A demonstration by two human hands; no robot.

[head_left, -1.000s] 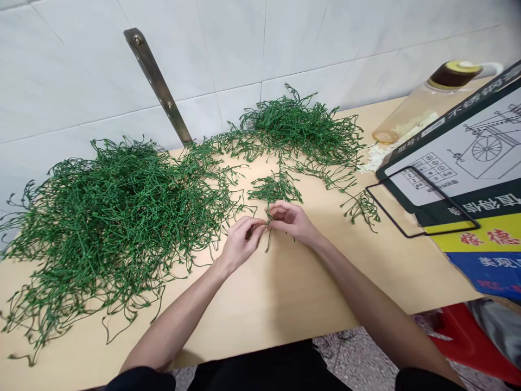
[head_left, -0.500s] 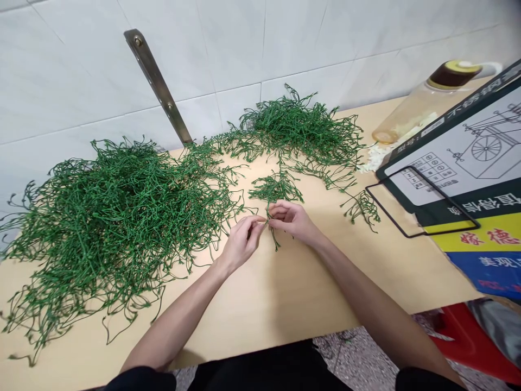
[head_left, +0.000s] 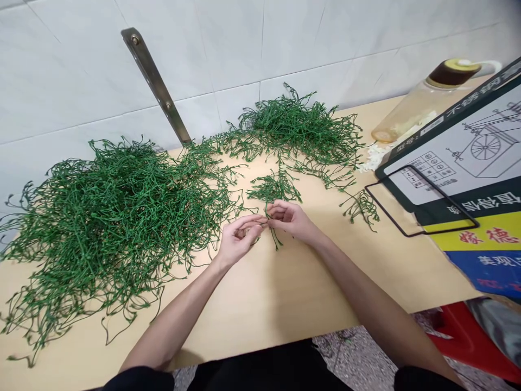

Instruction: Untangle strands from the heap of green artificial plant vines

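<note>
My right hand [head_left: 295,221] is closed in a pinch on a green plastic sprig [head_left: 277,239], whose thin stems hang below the fingers. Against its fingertips, my left hand [head_left: 240,239] is curled with thumb and fingers close together; a bit of green shows by its thumb, and the exact grip is partly hidden. Just beyond both hands lies a bushy green tuft [head_left: 273,187], joined to a strand running back. A large heap of green plastic sprigs [head_left: 122,217] spreads to the left, and a smaller heap [head_left: 301,127] sits by the wall.
A printed cardboard box [head_left: 459,163] stands at the right, with a black wire frame [head_left: 423,232] against it. Behind it are a clear bottle [head_left: 411,111] and small white pieces [head_left: 376,156]. A metal bracket [head_left: 157,84] rises at the wall. A red stool [head_left: 468,336] is below the table's right edge.
My left hand has shifted slightly left, its fingers straighter and its thumb lower. My right hand keeps its pinch in nearly the same place.
</note>
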